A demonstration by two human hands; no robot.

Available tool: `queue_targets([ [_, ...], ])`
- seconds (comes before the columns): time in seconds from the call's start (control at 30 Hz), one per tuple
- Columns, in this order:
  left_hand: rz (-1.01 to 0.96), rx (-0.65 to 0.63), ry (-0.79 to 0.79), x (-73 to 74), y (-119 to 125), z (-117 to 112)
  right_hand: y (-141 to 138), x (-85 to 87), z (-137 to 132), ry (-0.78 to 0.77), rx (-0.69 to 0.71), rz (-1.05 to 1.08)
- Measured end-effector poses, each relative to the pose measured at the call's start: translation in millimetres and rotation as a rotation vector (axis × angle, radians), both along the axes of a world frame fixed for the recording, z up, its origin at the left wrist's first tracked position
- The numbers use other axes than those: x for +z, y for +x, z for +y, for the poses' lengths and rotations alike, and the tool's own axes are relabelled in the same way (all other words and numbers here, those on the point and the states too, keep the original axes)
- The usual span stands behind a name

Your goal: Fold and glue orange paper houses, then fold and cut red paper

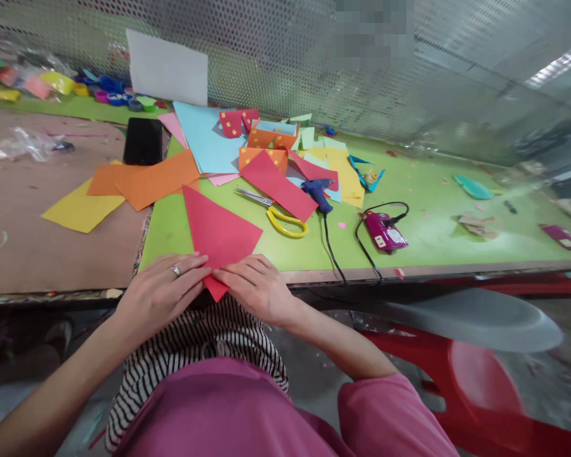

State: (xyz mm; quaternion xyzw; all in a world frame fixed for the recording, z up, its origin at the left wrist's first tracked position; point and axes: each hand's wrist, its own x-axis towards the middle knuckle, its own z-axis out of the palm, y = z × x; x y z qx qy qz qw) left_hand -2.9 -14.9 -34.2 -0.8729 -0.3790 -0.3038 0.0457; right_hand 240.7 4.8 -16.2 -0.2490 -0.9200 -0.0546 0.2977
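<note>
A sheet of red paper (221,231), one corner pointing toward me, lies at the near edge of the green table top. My left hand (164,285) grips it on the left, fingertips pressed together on the paper; a ring is on one finger. From the right, my right hand (257,289) pinches the same sheet close to its near corner. The thumbs are mostly hidden. Just beyond the paper are scissors (288,223) with yellow handles, a red paper strip (280,185) and a blue glue gun (318,193).
Orange sheets (159,178), a yellow sheet (83,206) and a black phone (143,141) lie left. Orange spotted paper pieces (272,134) and a light blue sheet (209,139) are behind. The glue gun's cord runs over the front edge near a purple power adapter (385,232). Red chairs (485,381) stand right.
</note>
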Motion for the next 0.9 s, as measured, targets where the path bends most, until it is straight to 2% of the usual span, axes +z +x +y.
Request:
queue_targets([
  [0.37,0.01,-0.026,0.051,7.1,-1.9,1.9,2.1,-3.0,1.8,-0.007,-0.037,0.0],
  [0.9,0.051,-0.017,0.055,1.0,-2.9,0.5,2.3,-6.6,1.2,-0.023,-0.036,-0.04],
])
